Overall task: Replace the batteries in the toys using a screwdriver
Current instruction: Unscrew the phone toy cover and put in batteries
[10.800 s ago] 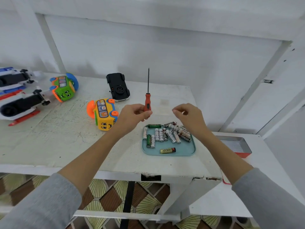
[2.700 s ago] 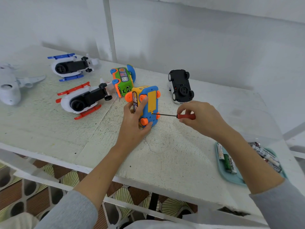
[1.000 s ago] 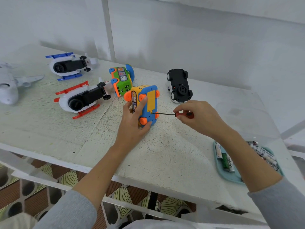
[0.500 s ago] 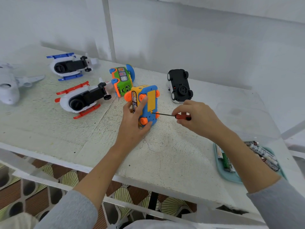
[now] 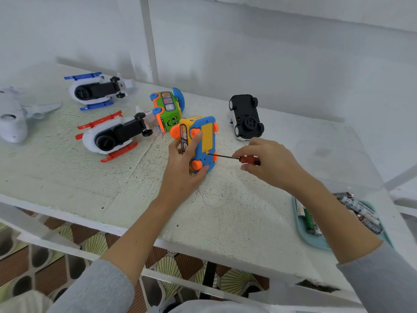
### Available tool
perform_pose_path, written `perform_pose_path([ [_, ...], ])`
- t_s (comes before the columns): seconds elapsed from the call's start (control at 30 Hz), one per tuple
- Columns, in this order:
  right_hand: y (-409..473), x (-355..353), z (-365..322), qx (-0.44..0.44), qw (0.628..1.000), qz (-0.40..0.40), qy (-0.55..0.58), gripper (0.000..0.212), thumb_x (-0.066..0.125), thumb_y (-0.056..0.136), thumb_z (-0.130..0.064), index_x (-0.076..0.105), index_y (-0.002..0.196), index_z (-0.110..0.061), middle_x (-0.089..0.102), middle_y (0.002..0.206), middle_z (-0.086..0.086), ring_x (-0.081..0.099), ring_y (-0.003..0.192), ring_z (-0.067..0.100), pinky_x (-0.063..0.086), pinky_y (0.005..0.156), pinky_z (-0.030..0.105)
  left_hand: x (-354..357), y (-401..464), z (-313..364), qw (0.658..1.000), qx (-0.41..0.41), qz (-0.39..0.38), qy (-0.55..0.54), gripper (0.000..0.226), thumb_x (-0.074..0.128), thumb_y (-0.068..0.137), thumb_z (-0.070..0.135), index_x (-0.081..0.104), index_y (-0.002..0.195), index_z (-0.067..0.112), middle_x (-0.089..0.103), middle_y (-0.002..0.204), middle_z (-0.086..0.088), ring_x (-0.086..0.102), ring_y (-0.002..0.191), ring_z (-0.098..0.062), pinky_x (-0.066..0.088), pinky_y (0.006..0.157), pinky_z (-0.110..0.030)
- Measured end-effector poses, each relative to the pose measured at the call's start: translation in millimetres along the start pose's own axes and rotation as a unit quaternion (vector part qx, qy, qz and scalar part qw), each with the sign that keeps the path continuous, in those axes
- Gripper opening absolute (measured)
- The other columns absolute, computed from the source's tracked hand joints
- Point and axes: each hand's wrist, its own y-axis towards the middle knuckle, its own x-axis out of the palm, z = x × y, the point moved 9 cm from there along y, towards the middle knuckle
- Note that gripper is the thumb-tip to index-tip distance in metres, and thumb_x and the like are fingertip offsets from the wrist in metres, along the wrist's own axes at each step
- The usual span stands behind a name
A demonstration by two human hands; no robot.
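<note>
Head cam: bare white table (image 5: pixel 237 213) in front of the toys, right up to its near edge. Teal tray (image 5: pixel 312 241) of batteries (image 5: pixel 309 220) sat by the right edge. Left hand (image 5: pixel 182 175) gripped the yellow bus toy (image 5: pixel 199 143) mid-table; right hand (image 5: pixel 268 162) pinched the screwdriver (image 5: pixel 234 157), tip against the underside.

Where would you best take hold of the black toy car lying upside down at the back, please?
Grip the black toy car across its narrow middle, between the wheels, coming from above. It lies belly-up with its long sides free, and the waist between the wheels looks slim enough for one hand.
</note>
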Motion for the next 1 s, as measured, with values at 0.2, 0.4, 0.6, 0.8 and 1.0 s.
perform_pose_path([
  [0.2,-3.1,-2.6,-0.3,-0.006,0.999,0.015,0.05,0.031,0.048,0.092,-0.011,0.067,0.112,-0.026,0.054,0.084,-0.01,0.05,0.082,0.01,0.036,0.061,0.024,-1.0,-0.2,0.0,0.999,-0.022,-0.003,-0.029,0.079,0.06,0.08,0.03,0.015,0.14,0.054,0.023,0.142,-0.004,0.043,0.127,-0.02,0.049,0.097,-0.034],
  [0.4,-3.6,-12.5,-3.4,-0.031,0.996,0.068,0.042,0.029,0.061,0.083,-0.006,0.07,0.104,-0.025,0.055,0.089,-0.011,0.047,0.092,0.014,0.038,0.063,0.025,-1.4,-0.2,0.5,0.999,-0.03,-0.006,-0.034,0.078,0.061,0.08,0.03,0.017,0.138,0.057,0.023,0.141,-0.001,0.045,0.126,-0.02,0.05,0.098,-0.038],
  [0.6,-6.7,-11.6,0.6,-0.035,0.99,0.087,0.103,0.033,0.059,0.079,0.005,0.069,0.104,-0.013,0.055,0.096,-0.001,0.061,0.087,0.019,0.053,0.074,0.037,-1.7,1.1,-0.8,0.992,-0.066,0.01,-0.11,0.088,0.07,0.084,0.013,0.019,0.134,0.063,0.032,0.13,0.0,0.049,0.11,0.004,0.051,0.09,-0.019],
  [0.8,-23.9,-16.3,7.6,-0.023,0.982,0.106,0.156,0.03,0.059,0.081,0.005,0.069,0.104,-0.01,0.059,0.089,-0.002,0.061,0.082,0.013,0.046,0.076,0.01,4.9,3.6,9.9,0.962,-0.105,0.035,-0.248,0.082,0.067,0.083,-0.006,0.024,0.137,0.039,0.048,0.119,0.013,0.061,0.095,0.01,0.051,0.069,-0.01],
  [1.0,-22.3,-4.9,7.6,-0.018,0.984,0.092,0.153,0.03,0.059,0.082,0.001,0.069,0.105,-0.015,0.06,0.089,-0.001,0.059,0.078,0.018,0.051,0.071,0.033,13.0,-0.9,6.4,0.947,-0.138,0.045,-0.286,0.082,0.065,0.084,-0.006,0.022,0.132,0.046,0.049,0.124,0.014,0.061,0.091,0.014,0.049,0.067,-0.009],
])
